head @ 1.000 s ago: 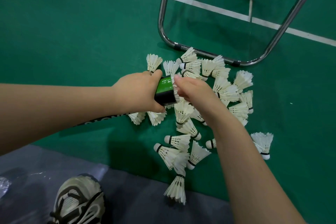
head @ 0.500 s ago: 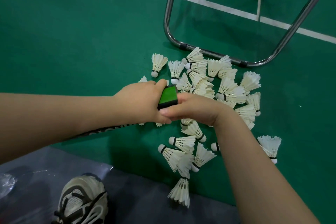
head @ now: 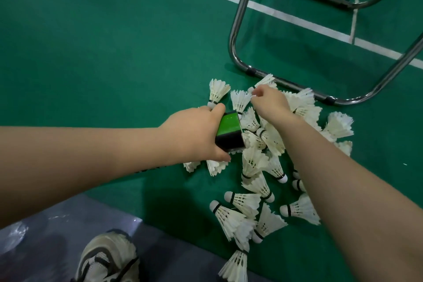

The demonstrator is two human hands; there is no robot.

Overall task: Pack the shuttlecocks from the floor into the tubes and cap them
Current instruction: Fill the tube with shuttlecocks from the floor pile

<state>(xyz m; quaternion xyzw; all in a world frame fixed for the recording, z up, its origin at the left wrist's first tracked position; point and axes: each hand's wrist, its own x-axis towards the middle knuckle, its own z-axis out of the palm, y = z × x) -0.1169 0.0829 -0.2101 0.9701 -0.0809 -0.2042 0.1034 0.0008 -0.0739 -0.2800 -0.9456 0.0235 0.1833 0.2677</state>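
Packing under way, by the look of it. Green-and-black cardboard tube (head: 229, 130) gripped near its end by the left hand (head: 194, 137), fingers and thumb wrapped fully round, that end turned toward the heap and held low over it, presumably for a short carry. Rest of the tube hidden behind the forearm; contents impossible to tell. Right hand (head: 271, 104) stretched out over the far edge of the heap, fingertips curled in a pinch at the cork end of one white feather shuttlecock (head: 265, 80) lying just beside the chrome tubular chair frame (head: 235, 36); cork end probably chosen to spare the feathers and to feed cork-first. Other loose shuttlecocks (head: 254, 160) strewn on the green court floor (head: 114, 52) between that frame and the grey mat (head: 57, 236) at the near edge, several overlapping, corks pointing every way. No cap in sight; capping judged a long way off.
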